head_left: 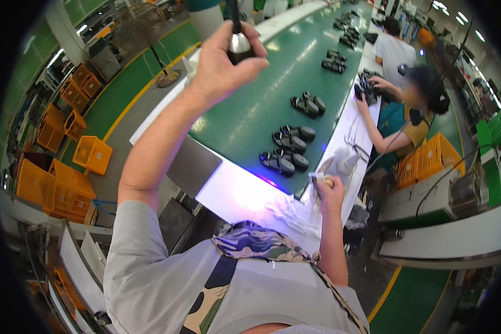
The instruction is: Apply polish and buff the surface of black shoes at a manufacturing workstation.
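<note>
My left hand [222, 69] is raised over the far left side of the green belt [245, 117]. Its fingers and thumb wrap round a black tool with a silver collar [240, 43], whose dark upper part runs out of the top of the view. My right hand [331, 193] is closed near the belt's near right corner, around a small pale object [318, 182] whose kind I cannot make out. Beside it stands a whitish bottle with a pointed nozzle [348, 165]. White cloth [295, 216] lies left of it. Pairs of black sandals [286, 158] sit along the belt, apart from both hands.
A co-worker [406, 114] at the right edge handles black sandals [364, 89]; another person [395, 53] sits farther back. Yellow crates [93, 155] stand on the left floor, another crate [434, 158] on the right. Bluish light falls on the white table edge [234, 196].
</note>
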Motion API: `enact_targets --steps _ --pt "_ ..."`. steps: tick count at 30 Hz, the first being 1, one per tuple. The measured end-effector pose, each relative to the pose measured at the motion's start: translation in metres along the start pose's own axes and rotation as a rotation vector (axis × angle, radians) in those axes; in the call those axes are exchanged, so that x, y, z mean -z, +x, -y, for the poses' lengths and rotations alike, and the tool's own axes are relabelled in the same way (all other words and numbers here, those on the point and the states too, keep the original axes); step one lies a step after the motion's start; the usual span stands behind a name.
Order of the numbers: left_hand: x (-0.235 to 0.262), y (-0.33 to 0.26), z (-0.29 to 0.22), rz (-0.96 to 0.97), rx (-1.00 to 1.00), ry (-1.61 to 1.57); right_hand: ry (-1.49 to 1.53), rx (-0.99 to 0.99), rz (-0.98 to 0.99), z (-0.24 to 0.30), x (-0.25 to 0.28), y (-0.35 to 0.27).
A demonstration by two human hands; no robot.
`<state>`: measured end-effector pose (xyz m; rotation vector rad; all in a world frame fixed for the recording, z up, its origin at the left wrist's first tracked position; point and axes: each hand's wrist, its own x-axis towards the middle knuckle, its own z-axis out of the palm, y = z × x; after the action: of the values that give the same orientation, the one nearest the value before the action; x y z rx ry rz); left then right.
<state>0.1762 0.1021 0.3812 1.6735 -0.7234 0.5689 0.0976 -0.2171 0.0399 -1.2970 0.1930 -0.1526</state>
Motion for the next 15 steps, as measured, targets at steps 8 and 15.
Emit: enact_targets --steps 8,15 --pt "-0.005 -0.005 -0.011 -0.087 -0.086 0.002 -0.044 -0.016 0.028 0.009 -0.023 0.016" --pt "0.004 -0.004 0.026 0.072 -0.151 0.063 0.117 -0.052 0.027 -0.005 -0.014 0.02"
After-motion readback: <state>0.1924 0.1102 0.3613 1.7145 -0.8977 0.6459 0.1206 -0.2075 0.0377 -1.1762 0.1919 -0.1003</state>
